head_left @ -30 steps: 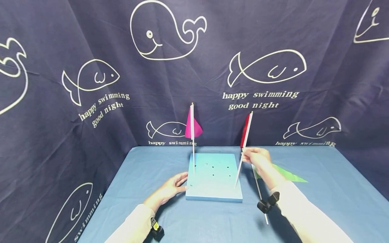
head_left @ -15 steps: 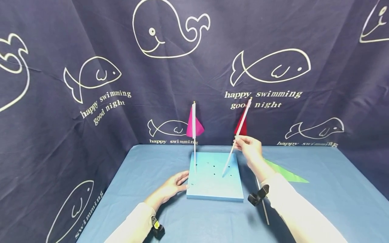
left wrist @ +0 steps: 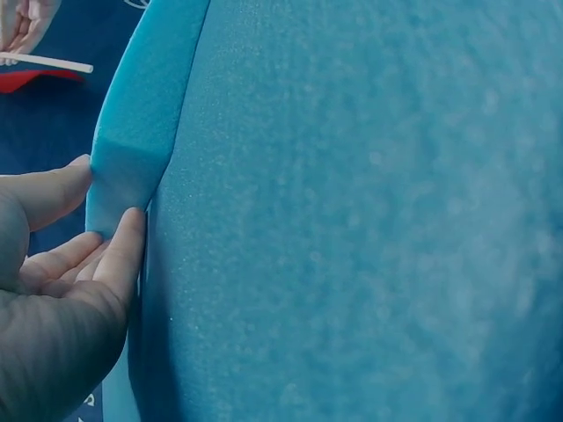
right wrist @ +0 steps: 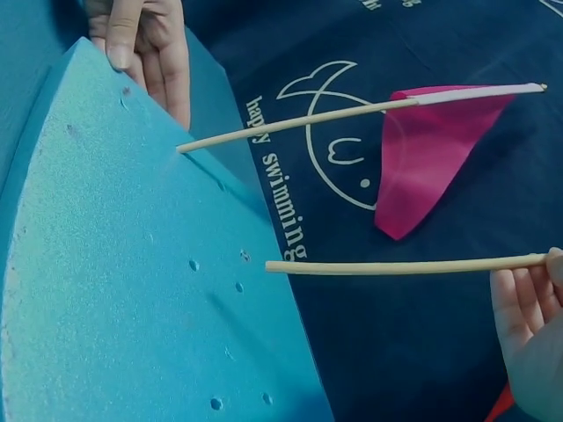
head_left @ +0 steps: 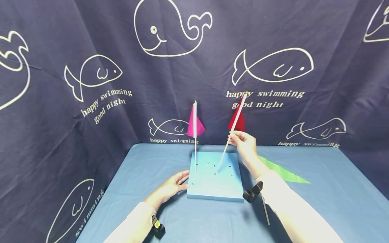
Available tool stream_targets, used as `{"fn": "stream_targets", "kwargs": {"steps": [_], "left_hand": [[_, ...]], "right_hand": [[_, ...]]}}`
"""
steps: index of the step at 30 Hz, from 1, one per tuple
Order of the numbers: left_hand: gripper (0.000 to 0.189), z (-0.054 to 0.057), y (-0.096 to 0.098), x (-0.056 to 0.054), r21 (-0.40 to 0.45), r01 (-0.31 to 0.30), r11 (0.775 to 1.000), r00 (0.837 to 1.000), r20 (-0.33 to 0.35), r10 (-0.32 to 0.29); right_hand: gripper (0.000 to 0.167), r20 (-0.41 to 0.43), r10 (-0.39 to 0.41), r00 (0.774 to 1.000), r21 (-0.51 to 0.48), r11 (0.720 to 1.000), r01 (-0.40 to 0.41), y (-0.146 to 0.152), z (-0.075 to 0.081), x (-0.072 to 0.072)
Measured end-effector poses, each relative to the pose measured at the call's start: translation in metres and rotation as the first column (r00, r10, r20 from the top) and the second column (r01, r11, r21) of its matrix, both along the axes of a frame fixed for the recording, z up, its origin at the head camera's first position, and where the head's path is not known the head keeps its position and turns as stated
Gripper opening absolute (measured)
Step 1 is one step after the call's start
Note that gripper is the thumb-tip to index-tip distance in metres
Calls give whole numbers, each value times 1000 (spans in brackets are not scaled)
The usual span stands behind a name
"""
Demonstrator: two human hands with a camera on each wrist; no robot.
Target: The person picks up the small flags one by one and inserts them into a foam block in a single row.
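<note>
A light blue board (head_left: 209,190) with several small holes lies on the table. Upright in its left part stands a pink flag (head_left: 195,125) on a thin stick. My left hand (head_left: 170,187) touches the board's left edge with thumb and fairly straight fingers (left wrist: 123,255). My right hand (head_left: 244,145) pinches the stick of a red flag (head_left: 237,119) just below the cloth. That stick (right wrist: 396,267) leans, its lower end over the middle of the board near the holes; in the right wrist view the end looks apart from the surface.
A green flag (head_left: 284,172) lies on the blue tablecloth (head_left: 127,175) at the right, its stick partly hidden beneath my right forearm. A dark blue curtain (head_left: 170,77) with whale and fish drawings hangs behind and at the left.
My right hand has carried the red flag left and upward, from the board's right edge to over its middle holes. The left hand has stayed at the board's edge.
</note>
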State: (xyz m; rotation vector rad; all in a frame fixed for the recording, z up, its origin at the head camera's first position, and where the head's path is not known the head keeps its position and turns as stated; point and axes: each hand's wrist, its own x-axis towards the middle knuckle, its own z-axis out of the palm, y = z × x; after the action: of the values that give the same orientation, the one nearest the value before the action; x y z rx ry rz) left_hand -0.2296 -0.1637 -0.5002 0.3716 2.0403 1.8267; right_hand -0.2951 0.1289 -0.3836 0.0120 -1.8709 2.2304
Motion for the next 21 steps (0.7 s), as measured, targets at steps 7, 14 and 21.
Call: {"fn": "stream_targets", "kwargs": {"steps": [7,14,21], "left_hand": [[64,2,0,2,-1,-2,1000,1000,-6,2],[64,0,1,1,-6,13,1000,1000,-17,-13],[65,-2,-1,0,-3,4,1000,1000,-19,-4]], "right_hand": [[28,-72,26,997,39,999,-23,-8,-2,-4],[26,-136,13,991,77,997,-3,-8,-5,-6],[24,-165,63,984,112,993,-45,-13,-5,-8]]}}
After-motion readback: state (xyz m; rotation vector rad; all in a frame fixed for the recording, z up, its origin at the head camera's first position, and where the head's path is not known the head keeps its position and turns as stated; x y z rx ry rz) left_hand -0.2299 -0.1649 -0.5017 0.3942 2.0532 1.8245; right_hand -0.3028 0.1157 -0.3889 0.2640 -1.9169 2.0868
